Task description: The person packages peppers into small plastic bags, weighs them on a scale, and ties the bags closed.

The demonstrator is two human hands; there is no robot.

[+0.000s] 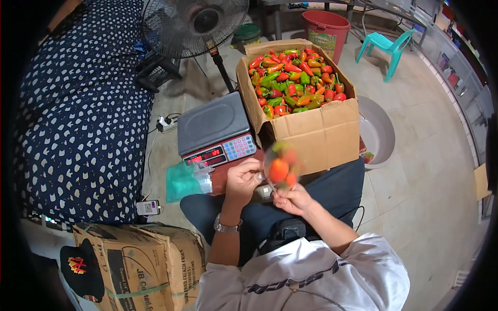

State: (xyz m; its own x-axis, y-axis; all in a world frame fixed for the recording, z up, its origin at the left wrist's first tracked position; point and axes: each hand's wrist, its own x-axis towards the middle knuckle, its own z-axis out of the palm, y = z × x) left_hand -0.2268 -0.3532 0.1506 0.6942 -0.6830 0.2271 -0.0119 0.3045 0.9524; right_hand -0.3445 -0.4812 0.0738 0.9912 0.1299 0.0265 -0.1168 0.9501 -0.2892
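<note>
A clear plastic bag of peppers (281, 167), red-orange with some green, is held up between my hands and blurred by motion. My left hand (246, 177), with a metal-band watch at the wrist, pinches the bag's gathered end at its left side. Below the peppers, my right hand (292, 199) grips the twisted plastic. Just beyond stands an open cardboard box (317, 136) filled with red, orange and green peppers. Left of it, a digital scale (214, 116) has a bare platform and lit red digits. Green and clear plastic bags (186, 182) lie in front of the scale.
A pedestal fan (206, 21) stands behind the scale. A grey basin (379, 136) is right of the box, with a red bucket (327, 29) and teal chair (389, 46) farther back. Strapped cartons (136, 268) and a black cap (81, 270) sit lower left, below a patterned cloth (85, 116).
</note>
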